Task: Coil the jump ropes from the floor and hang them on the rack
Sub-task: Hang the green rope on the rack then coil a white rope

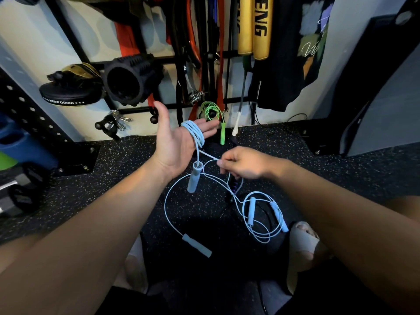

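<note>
My left hand (175, 142) is held palm up with its fingers spread, and several turns of a light blue jump rope (195, 133) are wound around the fingers. One grey-blue handle (193, 177) dangles below that hand. My right hand (244, 163) pinches the same cord just right of the coil. The cord trails in a loop down to the other handle (197, 245) on the floor. A second light blue rope (263, 215) lies in loose coils on the floor with both its handles. A green rope (214, 114) hangs coiled on the black wall rack (141, 109).
The rack carries a black foam roller (131, 79), a focus pad (70, 93), resistance bands (193, 42), gold pads (254, 26) and a dark shirt (295, 53). A purple-handled rope (235, 186) lies under my right hand. My feet in pale slides (302, 242) stand on the speckled rubber floor (113, 201).
</note>
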`<move>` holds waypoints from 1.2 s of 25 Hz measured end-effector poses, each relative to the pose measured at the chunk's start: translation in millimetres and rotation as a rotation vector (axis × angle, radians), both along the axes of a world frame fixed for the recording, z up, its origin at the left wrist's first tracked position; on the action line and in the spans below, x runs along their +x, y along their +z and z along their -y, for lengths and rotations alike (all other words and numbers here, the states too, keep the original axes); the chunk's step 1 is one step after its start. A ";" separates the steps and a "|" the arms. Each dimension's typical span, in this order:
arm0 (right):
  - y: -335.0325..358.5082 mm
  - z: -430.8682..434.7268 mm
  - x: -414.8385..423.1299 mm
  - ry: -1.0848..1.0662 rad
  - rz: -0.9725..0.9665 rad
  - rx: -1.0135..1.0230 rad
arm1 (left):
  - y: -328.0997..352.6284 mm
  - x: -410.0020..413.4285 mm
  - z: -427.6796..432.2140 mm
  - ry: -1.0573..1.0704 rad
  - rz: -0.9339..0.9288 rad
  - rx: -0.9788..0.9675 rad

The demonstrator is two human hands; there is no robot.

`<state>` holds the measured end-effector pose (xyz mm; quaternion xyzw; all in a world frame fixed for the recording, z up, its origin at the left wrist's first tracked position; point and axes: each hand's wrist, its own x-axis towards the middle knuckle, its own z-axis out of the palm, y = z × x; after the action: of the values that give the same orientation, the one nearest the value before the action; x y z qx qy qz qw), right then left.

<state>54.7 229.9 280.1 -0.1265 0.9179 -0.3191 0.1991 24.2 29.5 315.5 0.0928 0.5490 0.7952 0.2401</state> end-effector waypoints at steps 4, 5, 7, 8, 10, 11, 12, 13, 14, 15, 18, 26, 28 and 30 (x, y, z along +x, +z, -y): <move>26.3 7.9 -1.9 0.119 -0.369 0.095 | -9.1 -5.5 -3.5 -0.022 -0.135 -0.360; 30.7 8.9 -2.1 0.133 -0.428 0.091 | -10.1 -4.9 -4.3 -0.068 -0.132 -0.394; 38.3 7.2 -2.0 0.133 -0.480 0.047 | -8.0 0.8 -5.7 -0.224 -0.136 -0.392; 41.6 4.7 -2.1 0.122 -0.483 0.004 | -7.2 3.5 -5.8 -0.310 -0.138 -0.377; 46.4 -0.2 -1.0 0.110 -0.492 -0.079 | -6.5 6.6 -5.0 -0.440 -0.101 -0.391; 46.6 -2.2 -0.3 0.122 -0.500 -0.098 | -4.6 8.0 -4.1 -0.502 -0.059 -0.414; 44.8 -3.1 0.4 0.144 -0.513 -0.095 | -4.8 6.9 -2.9 -0.562 -0.008 -0.428; 41.4 -2.6 1.1 0.166 -0.533 -0.075 | -2.7 7.2 -1.3 -0.620 0.044 -0.420; 36.3 -1.7 1.4 0.173 -0.554 -0.050 | -1.8 6.2 0.5 -0.661 0.089 -0.404; 30.5 -1.6 1.0 0.156 -0.566 -0.032 | 0.0 6.0 2.0 -0.689 0.125 -0.380; 14.3 -5.3 -0.6 0.051 -0.548 -0.043 | 6.9 10.5 3.6 -0.678 0.164 -0.295; -21.4 -0.5 0.8 -0.159 -0.111 -0.158 | 12.8 5.7 9.4 -0.199 0.240 0.279; -28.1 3.4 3.4 -0.128 -0.011 -0.122 | 11.7 0.3 11.8 -0.085 0.209 0.372; -28.0 9.4 5.6 -0.083 0.049 -0.099 | 12.0 -2.8 12.4 0.015 0.204 0.450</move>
<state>60.3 220.5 252.1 -0.0902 0.9003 -0.3749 0.2018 21.3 17.0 327.5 0.0590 0.3318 0.9043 0.2619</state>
